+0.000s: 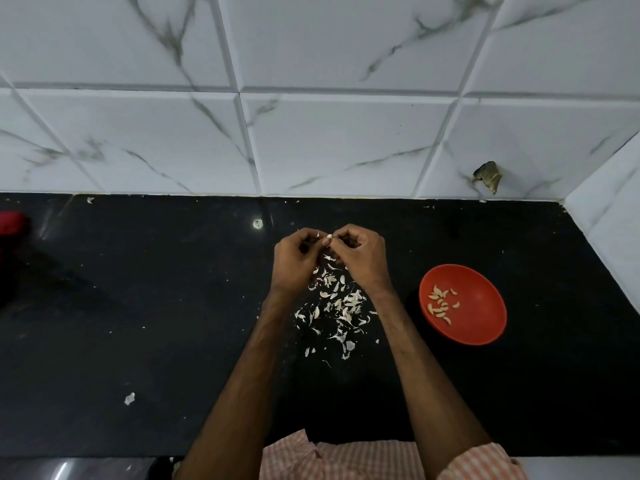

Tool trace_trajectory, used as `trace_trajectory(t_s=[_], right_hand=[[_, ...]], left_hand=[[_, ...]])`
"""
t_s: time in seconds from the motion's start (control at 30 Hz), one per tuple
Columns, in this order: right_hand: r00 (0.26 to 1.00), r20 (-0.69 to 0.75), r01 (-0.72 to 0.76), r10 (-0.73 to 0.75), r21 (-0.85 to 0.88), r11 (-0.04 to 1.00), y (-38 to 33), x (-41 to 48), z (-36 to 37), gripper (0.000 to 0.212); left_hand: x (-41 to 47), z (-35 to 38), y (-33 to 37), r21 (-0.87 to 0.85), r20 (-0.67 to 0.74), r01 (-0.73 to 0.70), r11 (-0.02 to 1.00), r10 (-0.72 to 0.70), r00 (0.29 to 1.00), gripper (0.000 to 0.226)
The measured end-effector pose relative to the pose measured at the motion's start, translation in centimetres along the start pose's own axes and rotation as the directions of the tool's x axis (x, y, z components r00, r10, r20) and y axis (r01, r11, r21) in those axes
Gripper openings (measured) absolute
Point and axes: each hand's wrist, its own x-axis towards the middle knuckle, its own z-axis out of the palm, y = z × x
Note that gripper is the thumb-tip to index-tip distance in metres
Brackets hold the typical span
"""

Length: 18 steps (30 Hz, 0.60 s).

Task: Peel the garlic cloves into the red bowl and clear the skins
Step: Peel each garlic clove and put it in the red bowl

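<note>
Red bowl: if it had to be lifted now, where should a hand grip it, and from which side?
Likely the red bowl by its right rim, from above and the right: thumb inside, fingers under the wall. It sits upright, the peeled cloves in its left half, so the right is bare. The right hand is nearest, but it and the left hand pinch a garlic clove.

Bare black counter (156, 306) stretched wide to your left, as far as a red object (12, 223) at the far edge. On your right the red bowl (485, 306) stood apart from the side wall (609, 216), skins (341, 306) lay scattered at centre, and tiled wall (311, 140) closed the back.
</note>
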Motion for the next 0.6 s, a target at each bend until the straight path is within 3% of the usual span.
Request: trace_trajectory(t_s=[0.1, 0.27, 0.6], right_hand=[[1.000, -0.005, -0.029, 0.029, 0.048, 0.998, -0.38, 0.09, 0.05, 0.008], [0.999, 0.007, -0.037, 0.037, 0.082, 0.996, -0.38, 0.15, -0.07, 0.020], [1.000, 0.024, -0.007, 0.006, 0.015, 1.000, -0.34, 0.53, -0.48, 0.006]], left_hand=[[0.15, 0.24, -0.12, -0.095, -0.009, 0.066, 0.993, -0.067, 0.998, 0.007], [0.26, 0.30, -0.31, -0.156, 0.030, 0.100, 0.983, -0.096, 0.995, 0.012], [0.10, 0.20, -0.44, -0.076, -0.010, 0.060, 0.995, -0.061, 0.998, 0.013]])
